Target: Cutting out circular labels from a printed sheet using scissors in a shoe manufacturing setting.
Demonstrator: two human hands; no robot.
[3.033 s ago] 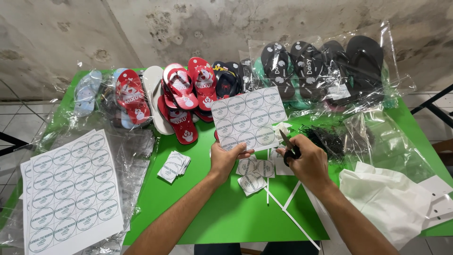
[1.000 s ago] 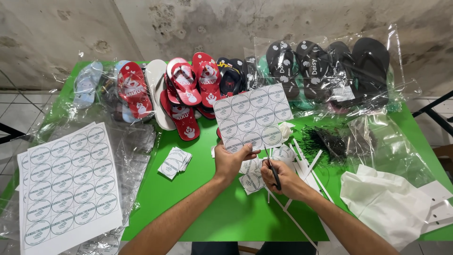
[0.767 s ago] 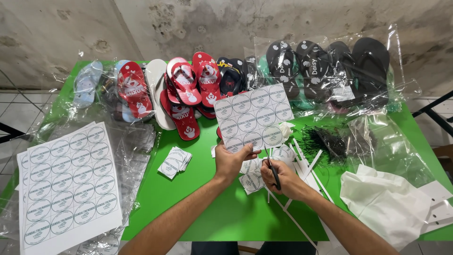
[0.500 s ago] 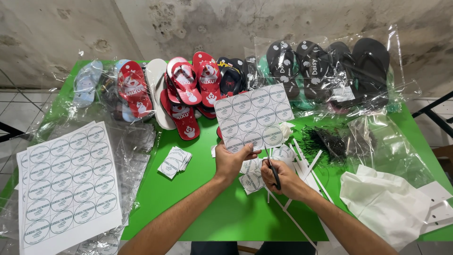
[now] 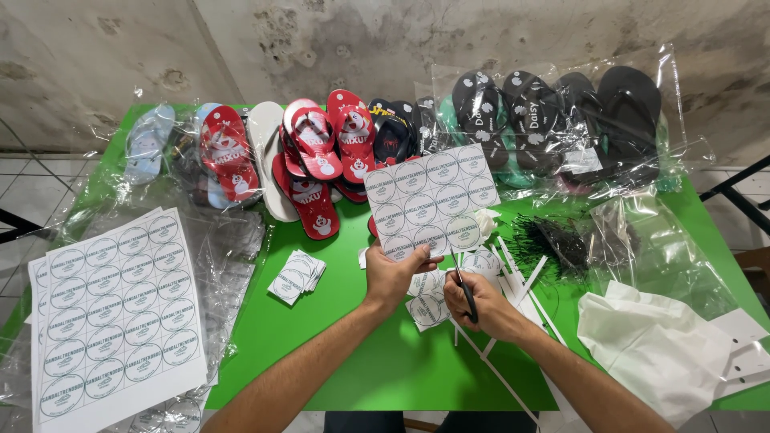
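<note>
**Label sheet held up, scissors at its lower edge**

A sheet of round labels [image 5: 431, 200] is held upright above the green worktop [image 5: 361, 353], near the middle. The left hand [image 5: 395, 277] is clamped on the sheet's bottom edge, fingers [image 5: 423, 255] curled closed around it. The right hand [image 5: 481, 303] is closed around dark scissors [image 5: 462, 282], tips pointed up at the sheet's lower right edge; whether the blades are parted cannot be told.

Cut-out labels [image 5: 429, 301] are scattered on the worktop just under both hands, with thin white offcut strips [image 5: 521, 281] beside them. A small stack of cut labels [image 5: 297, 277] is seen to the left, apart from the hands. A full label sheet [image 5: 116, 309] lies at the far left on clear plastic. Red sandals [image 5: 317, 156] and bagged black sandals [image 5: 553, 120] are lined along the back edge. White cloth [image 5: 650, 353] lies at the right.
</note>
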